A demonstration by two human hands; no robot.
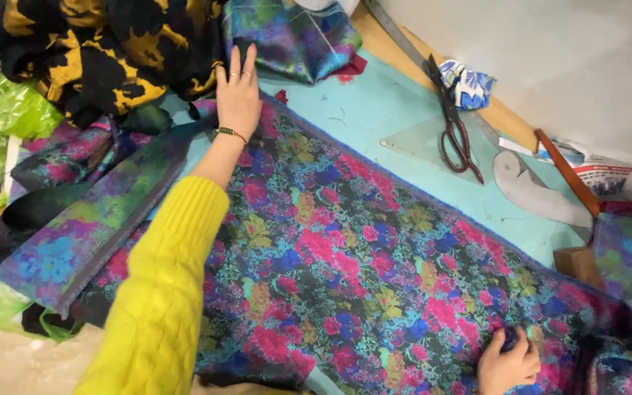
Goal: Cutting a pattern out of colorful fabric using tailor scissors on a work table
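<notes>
I am watching the left hand (pixel 238 95) pressing flat, fingers spread and grasping nothing, on the far corner of the large floral fabric in pink, blue and green (pixel 374 285), which is lying spread across the turquoise counter (pixel 374 110). The right hand (pixel 508 362) is clenching around a small dark object on the fabric's near edge; I cannot tell what it is. I am judging that the fabric could be creeping or wrinkling between the two hands if either presses unevenly. The long dark scissors (pixel 453 124) are lying just beyond the fabric's far edge, where a dragged hem could catch them.
</notes>
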